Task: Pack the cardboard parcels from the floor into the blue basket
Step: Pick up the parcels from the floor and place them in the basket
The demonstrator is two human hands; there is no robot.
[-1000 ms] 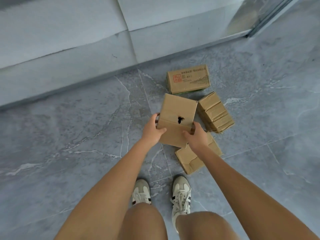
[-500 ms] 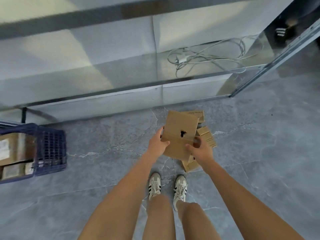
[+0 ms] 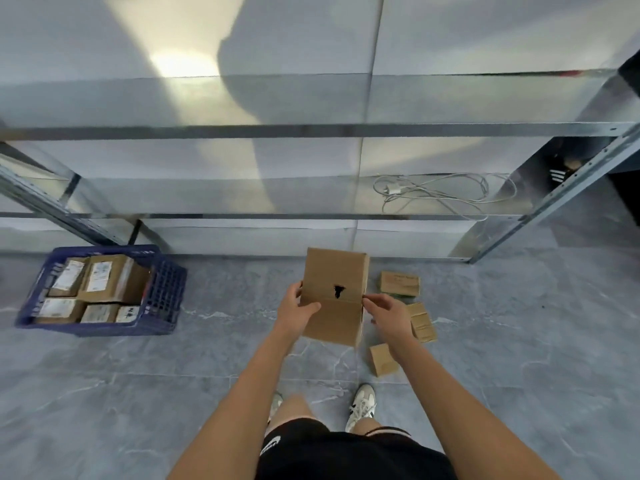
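Fingers of both hands are clamping one cardboard parcel (image 3: 334, 296) in the air: the left hand (image 3: 297, 308) is wrapping its left edge with the thumb on the near face, the right hand (image 3: 385, 308) is pinching the right edge at the fold line. Its long axis is running away from the person, near end lower, and a torn dark hole is showing mid-face.

Going by size, the metal shelving (image 3: 311, 131) is filling the far side, with a loose white cable (image 3: 443, 192) lying on its lowest shelf. Next, the blue basket (image 3: 166, 289) is sitting on the floor well to the left of the held parcel, against the shelving's foot, so the left hand is the nearer one and the carry is likely a leftward swing. It is already looking crowded with labelled parcels (free room is hard to judge from here). Smallest, the remaining parcels (image 3: 400, 284) are lying on the floor just right of the right hand; the forearm is hiding part of them, so their count is uncertain.
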